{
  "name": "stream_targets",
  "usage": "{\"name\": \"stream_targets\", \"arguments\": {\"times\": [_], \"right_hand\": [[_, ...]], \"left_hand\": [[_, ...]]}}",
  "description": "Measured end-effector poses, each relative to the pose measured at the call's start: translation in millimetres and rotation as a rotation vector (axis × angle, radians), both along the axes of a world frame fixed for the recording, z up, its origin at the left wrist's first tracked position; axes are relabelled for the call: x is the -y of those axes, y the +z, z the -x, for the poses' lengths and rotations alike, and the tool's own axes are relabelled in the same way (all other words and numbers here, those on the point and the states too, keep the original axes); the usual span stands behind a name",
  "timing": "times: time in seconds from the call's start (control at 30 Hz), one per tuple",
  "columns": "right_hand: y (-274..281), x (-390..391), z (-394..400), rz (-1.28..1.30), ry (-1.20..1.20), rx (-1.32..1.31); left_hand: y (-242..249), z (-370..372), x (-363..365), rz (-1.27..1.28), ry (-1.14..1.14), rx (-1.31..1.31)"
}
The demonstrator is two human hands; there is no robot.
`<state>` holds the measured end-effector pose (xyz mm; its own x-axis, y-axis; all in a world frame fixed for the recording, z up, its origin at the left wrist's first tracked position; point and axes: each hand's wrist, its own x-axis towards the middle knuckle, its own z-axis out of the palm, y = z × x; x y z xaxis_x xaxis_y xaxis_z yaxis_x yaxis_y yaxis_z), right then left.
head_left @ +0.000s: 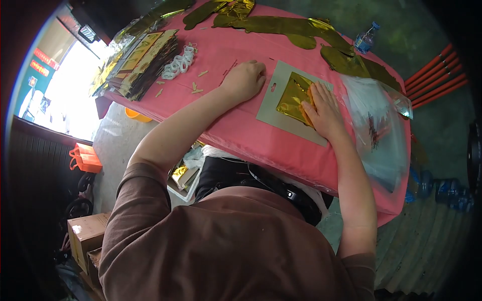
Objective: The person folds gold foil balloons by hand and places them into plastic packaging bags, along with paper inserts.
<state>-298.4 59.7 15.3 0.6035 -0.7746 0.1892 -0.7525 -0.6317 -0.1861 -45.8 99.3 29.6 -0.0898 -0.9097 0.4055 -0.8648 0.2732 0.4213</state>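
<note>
My right hand (325, 111) lies flat with fingers stretched out over a folded gold foil balloon (290, 100). The foil rests on a grey backing card (267, 107) with a hanging slot near its left edge. Left of the card, my left hand (246, 79) rests on the pink tablecloth with its fingers curled in. Whatever those fingers hold, if anything, is hidden. Clear plastic bags (376, 125) lie just right of my right hand.
A stack of cards (145, 65), coiled white ribbon (179, 62) and small pale strips (196, 90) sit at the left. Flat gold foil balloons (281, 26) line the far edge near a water bottle (366, 37). A white bin (186, 186) stands below.
</note>
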Motion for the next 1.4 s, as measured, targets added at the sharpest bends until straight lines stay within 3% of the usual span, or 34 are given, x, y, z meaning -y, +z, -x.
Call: {"name": "stream_targets", "arguments": {"times": [0.2, 0.5, 0.7, 1.1, 1.27, 1.4], "right_hand": [[1, -1, -1, -0.012, -0.008, -0.004], [3, -2, 0, -0.017, -0.009, 0.008], [1, -1, -1, -0.004, -0.002, 0.014], [0, 0, 0, -0.004, 0.006, 0.019], [2, -2, -1, -0.006, 0.002, 0.016], [3, -2, -1, -0.006, 0.001, 0.017]], "left_hand": [[1, 0, 4, -0.032, 0.075, -0.003], [1, 1, 3, 0.092, -0.077, 0.085], [11, 6, 2, -0.074, 0.001, 0.094], [5, 14, 9, 0.135, 0.030, 0.169], [14, 21, -6, -0.003, -0.078, 0.199], [17, 26, -17, -0.032, -0.040, 0.173]]}}
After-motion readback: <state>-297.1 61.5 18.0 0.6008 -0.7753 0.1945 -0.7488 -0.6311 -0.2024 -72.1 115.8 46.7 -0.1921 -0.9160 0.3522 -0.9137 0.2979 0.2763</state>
